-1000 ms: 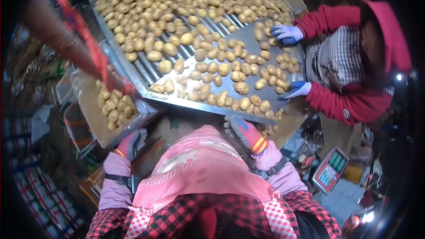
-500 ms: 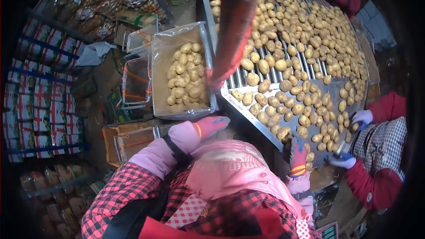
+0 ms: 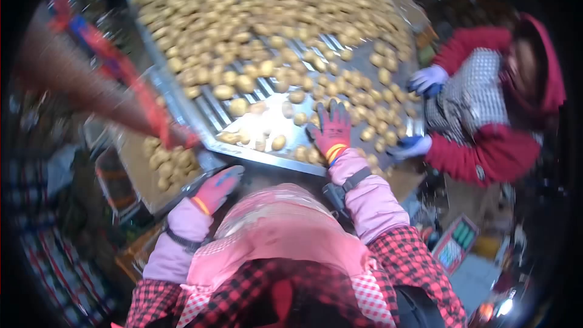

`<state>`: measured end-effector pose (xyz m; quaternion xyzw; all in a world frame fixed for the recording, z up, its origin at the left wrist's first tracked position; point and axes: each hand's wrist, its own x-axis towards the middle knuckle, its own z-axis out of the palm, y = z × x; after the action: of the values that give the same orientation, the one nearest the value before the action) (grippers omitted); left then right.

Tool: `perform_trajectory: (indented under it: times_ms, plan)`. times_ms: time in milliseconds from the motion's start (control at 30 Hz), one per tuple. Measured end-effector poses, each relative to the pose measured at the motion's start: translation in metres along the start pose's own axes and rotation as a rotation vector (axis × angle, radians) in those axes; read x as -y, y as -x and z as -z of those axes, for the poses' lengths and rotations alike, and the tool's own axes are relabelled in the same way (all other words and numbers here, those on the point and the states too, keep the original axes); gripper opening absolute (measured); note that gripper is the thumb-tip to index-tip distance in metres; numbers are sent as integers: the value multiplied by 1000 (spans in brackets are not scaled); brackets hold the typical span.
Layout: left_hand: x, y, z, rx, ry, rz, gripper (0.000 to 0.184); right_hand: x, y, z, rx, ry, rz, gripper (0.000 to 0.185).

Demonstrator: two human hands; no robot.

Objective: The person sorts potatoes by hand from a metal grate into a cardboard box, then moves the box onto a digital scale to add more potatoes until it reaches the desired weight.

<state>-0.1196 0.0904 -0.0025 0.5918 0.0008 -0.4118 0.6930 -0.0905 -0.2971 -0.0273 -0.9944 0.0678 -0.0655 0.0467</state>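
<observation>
My right hand [image 3: 333,126], in a pink glove with grey fingertips, lies with fingers spread among the potatoes [image 3: 358,94] at the near end of the metal sorting table [image 3: 273,162]. It touches some potatoes, but its fingers close on none that I can see. My left hand [image 3: 220,188], gloved alike, is held low with fingers stretched out, between the table's front corner and the lined box [image 3: 135,167]. Nothing shows in it. Several potatoes [image 3: 170,164] lie in that box. Motion blurs the picture.
A blurred brown post [image 3: 79,73] with red strips slants across the left. At the right stands a co-worker [image 3: 480,97], gloved hands [image 3: 428,80] by the table's edge. Metal rollers [image 3: 258,88] show under the potatoes. A device with green windows [image 3: 456,243] sits lower right.
The view has swung right, so the table sits more central. My right hand has moved from the table's edge forward onto the potatoes and spread its fingers. My left hand stays near the box.
</observation>
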Motion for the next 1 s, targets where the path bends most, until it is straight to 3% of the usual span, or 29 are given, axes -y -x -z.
perform_trajectory:
  times_ms: [100, 200, 300, 333, 367, 433, 500, 533, 600, 633, 667, 767, 800, 833, 867, 900, 933, 1000]
  plan:
    - [-41, -7, -10, -54, -392, -281, 44, -16, 82, 15, -13, -309, -91, 62]
    - [-67, -42, -19, -152, -1107, -604, 48, -39, 163, 42, 40, -416, -54, 57]
    - [-56, -79, -53, -242, -1782, -361, 79, -54, 218, 37, 106, -434, -279, 56]
    - [-22, -100, -52, -279, -1700, -567, 88, -51, 222, 41, 73, -471, -292, 56]
    - [-38, -110, -72, -93, -1666, -632, 82, -51, 226, 37, 64, -466, -303, 57]
    - [-64, -113, -119, 128, -1587, -581, 69, -47, 236, 27, 62, -462, -318, 57]
    - [-87, -149, -119, 562, -1364, -561, 47, -50, 244, 23, 110, -453, -306, 61]
    - [-91, -157, -118, 338, -1052, -755, 36, -54, 246, 20, 140, -431, -288, 62]
    - [-100, -210, -84, -178, -1240, -1005, 38, -60, 248, 12, 160, -419, -278, 65]
    - [-139, -211, -85, -299, -1288, -770, 44, -60, 250, 9, 151, -427, -283, 65]
    - [-142, -227, -64, -486, -1422, -665, 61, -61, 252, 8, 142, -433, -285, 66]
    - [-86, -240, -48, -714, -1660, -499, 79, -58, 245, 22, 219, -451, -308, 65]
    - [-82, -222, -59, -572, -1758, -467, 91, -60, 241, 24, 196, -444, -281, 63]
    - [-76, -203, -75, -527, -1769, -629, 85, -61, 239, 25, 175, -441, -253, 62]
    - [-73, -187, -78, -178, -1564, -705, 75, -61, 239, 26, 159, -441, -225, 60]
    - [-69, -171, -84, 47, -1482, -651, 63, -63, 236, 29, 173, -432, -200, 60]
    - [-69, -155, -92, 77, -1321, -736, 51, -66, 232, 33, 182, -421, -174, 60]
    - [-80, -139, -81, -4, -1196, -817, 46, -75, 229, 37, 225, -429, -153, 61]
